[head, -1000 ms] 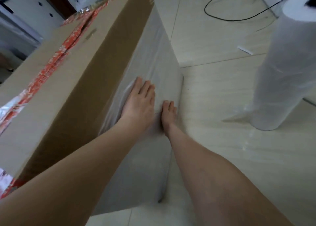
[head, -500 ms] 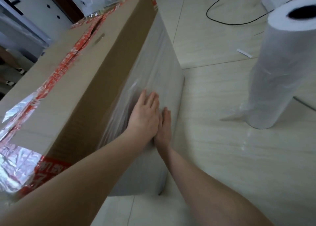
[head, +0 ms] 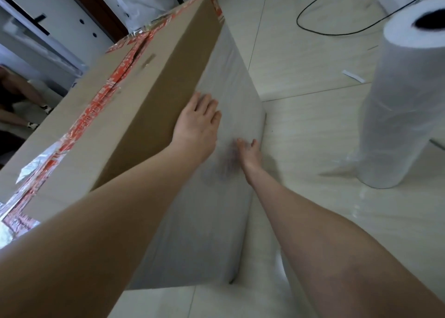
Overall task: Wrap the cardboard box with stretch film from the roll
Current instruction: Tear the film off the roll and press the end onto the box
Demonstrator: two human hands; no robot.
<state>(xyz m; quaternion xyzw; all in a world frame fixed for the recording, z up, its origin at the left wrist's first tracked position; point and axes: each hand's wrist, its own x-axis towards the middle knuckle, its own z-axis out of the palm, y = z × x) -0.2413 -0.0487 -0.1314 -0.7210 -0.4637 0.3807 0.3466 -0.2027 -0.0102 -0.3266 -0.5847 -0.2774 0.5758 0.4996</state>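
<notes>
A: Where was the cardboard box (head: 154,101) at this point?
B: Standing on the tiled floor (head: 313,130), long side toward us. Stretch film (head: 231,81) covered the lower side panel; the upper band of that side and the taped top were bare cardboard. The roll (head: 404,96) stood upright on the floor to the right, well apart from the box

A: Hands?
B: Both flat and empty, pinching nothing. Our left hand (head: 197,127) lay with fingers spread across the upper edge of the film, palm on the panel. Our right hand (head: 249,150) sat lower, near the box's right-hand corner, fingers loosely spread on the film. It was motion-blurred, so we couldn't tell how firmly it pressed

A: So we were smoothing the layer down?
B: That's how we read it. To do it well, we'd have kept the palms flat and swept from the middle out to the corner, so air got pushed out and the film clung to itself. The top edge under the left hand needed firm pressure, since a loose edge there could peel

A: Remaining work?
B: Our guess: more passes, the upper band was still uncovered
</notes>
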